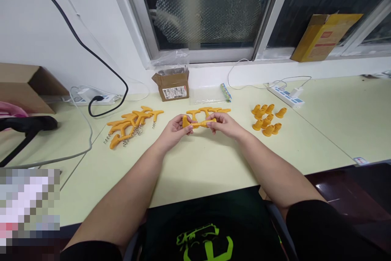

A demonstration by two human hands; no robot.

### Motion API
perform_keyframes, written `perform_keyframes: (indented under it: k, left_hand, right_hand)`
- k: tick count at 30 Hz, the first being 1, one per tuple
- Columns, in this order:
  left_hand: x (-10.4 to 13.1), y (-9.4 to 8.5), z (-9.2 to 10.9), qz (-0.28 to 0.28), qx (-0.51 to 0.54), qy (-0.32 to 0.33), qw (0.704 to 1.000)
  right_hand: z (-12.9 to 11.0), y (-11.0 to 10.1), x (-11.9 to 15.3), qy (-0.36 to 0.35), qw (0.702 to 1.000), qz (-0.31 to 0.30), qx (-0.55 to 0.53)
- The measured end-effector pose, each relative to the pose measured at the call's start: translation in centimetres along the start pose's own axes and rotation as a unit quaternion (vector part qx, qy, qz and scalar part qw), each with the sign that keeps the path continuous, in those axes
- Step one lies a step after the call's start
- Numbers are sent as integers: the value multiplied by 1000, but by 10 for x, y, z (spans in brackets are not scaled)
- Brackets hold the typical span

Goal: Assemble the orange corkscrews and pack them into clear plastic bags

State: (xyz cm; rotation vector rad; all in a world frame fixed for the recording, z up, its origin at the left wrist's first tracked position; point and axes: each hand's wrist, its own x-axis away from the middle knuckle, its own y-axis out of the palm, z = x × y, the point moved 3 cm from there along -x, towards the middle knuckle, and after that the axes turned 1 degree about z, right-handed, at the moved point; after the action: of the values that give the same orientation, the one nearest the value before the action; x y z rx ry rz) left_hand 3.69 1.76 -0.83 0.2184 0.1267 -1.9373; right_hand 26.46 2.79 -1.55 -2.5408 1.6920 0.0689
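My left hand (177, 130) is closed on the crosspiece end of a yellow T-handled corkscrew (198, 125). My right hand (224, 125) grips its other end, where a yellow flared piece shows between the fingers; no metal spiral is visible there. The corkscrew lies level between both hands, above the table. Left of my hands is a heap of yellow T-handled corkscrews (128, 123) with bare metal spirals. Just behind my fingers lie several more yellow T-shaped pieces (205, 111), partly hidden by my hands. To the right stand several yellow flared caps (269, 130).
A small open cardboard box (174, 88) and a clear plastic bag (206, 95) sit at the back of the table (201, 167). Power strips (286, 95) and cables lie along the wall. A larger carton (24, 84) is at left, a yellow box (325, 37) on the sill.
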Motion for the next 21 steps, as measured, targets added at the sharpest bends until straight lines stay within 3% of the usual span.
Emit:
perform_keyframes:
  k: [3, 6, 10, 17, 19, 21]
  left_hand:
    - [2, 2, 1, -19, -43, 48, 998]
    - [4, 5, 1, -36, -90, 73, 993]
    - [9, 8, 11, -42, -183, 103, 977]
    - [13, 13, 36, -43, -243, 119, 962]
    - [13, 13, 36, 4, -247, 142, 959]
    - [12, 10, 33, 97, -232, 169, 953]
  right_hand:
    - [0, 6, 1, 111, 990, -4, -83]
    - [2, 11, 4, 239, 960, -22, -142]
    - [4, 11, 6, 332, 920, -74, -193]
    - [6, 15, 6, 388, 870, -169, -252]
    - [5, 19, 6, 358, 878, -159, -276]
    - [3, 23, 5, 301, 896, -122, -303]
